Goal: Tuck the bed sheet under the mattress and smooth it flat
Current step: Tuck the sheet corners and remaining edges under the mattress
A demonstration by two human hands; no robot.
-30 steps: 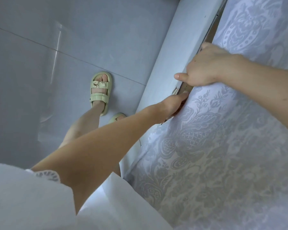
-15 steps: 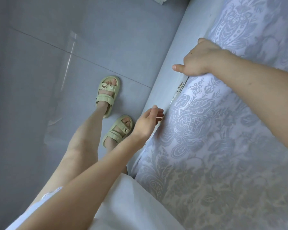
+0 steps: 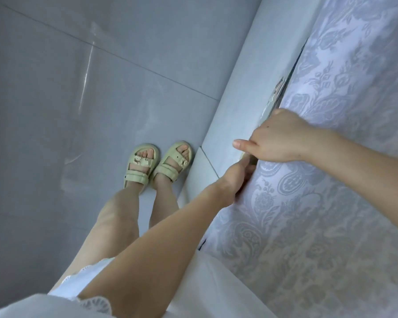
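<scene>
Bed sheet (image 3: pixel 319 203), likely soft and light, fills frame right. We note right hand (image 3: pixel 280 136) fingers curled round its edge; left hand (image 3: pixel 236 180) fingers hidden beside it, state unclear. Take the hem.

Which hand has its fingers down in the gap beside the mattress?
The left hand, its fingers hidden in the gap. The right hand curls over the edge of the bed sheet, thumb sticking out.

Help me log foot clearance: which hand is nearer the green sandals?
Left. The left hand pushes into the edge of the bed sheet, closest to the sandals; the right hand grips that edge just beyond it, farther from them.
</scene>
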